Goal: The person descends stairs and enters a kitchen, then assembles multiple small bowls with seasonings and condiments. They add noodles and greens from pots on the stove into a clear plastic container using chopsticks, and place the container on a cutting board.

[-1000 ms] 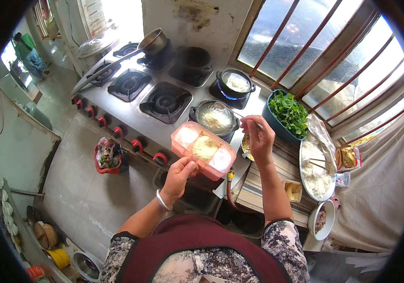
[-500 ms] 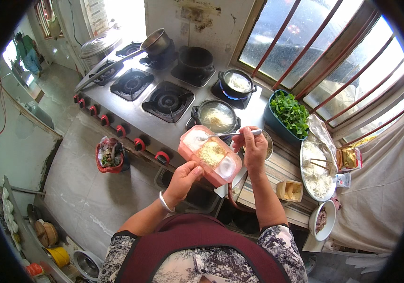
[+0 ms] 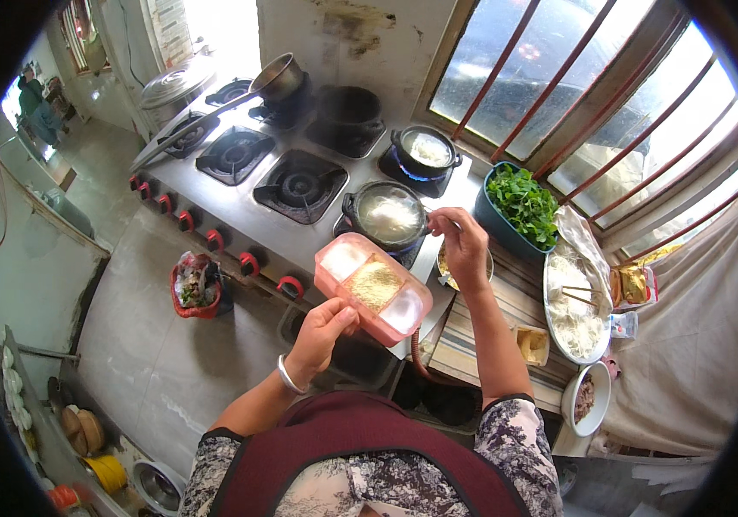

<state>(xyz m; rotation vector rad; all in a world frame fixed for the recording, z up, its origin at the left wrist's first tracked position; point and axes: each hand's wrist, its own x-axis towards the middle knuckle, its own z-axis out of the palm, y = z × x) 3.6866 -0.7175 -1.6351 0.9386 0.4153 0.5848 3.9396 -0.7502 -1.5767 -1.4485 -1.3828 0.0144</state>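
My left hand (image 3: 324, 332) grips the near side of a pink three-compartment seasoning box (image 3: 360, 325), held in front of the stove. White grains (image 3: 345, 260) fill its far-left section, yellowish granules (image 3: 375, 286) the middle one, and white powder (image 3: 403, 312) the right one. My right hand (image 3: 464, 246) is closed on a spoon at the right side of a black clay pot (image 3: 384, 215). The spoon is hard to make out against the pot, whose pale contents are partly blurred by glare. Behind it, a smaller black pot (image 3: 426, 150) with white food sits over a blue flame.
A long-handled saucepan (image 3: 279, 77) and an empty-looking dark pot (image 3: 349, 109) stand on the stove (image 3: 231, 198). To the right are a teal basin of greens (image 3: 520, 207), a tray of white noodles (image 3: 577, 310) with chopsticks, and a bowl of meat (image 3: 587, 401). A red bin (image 3: 197, 284) stands on the floor.
My right hand has lifted the spoon out of the seasoning box and moved it up toward the nearer pot. The box has shifted slightly left.
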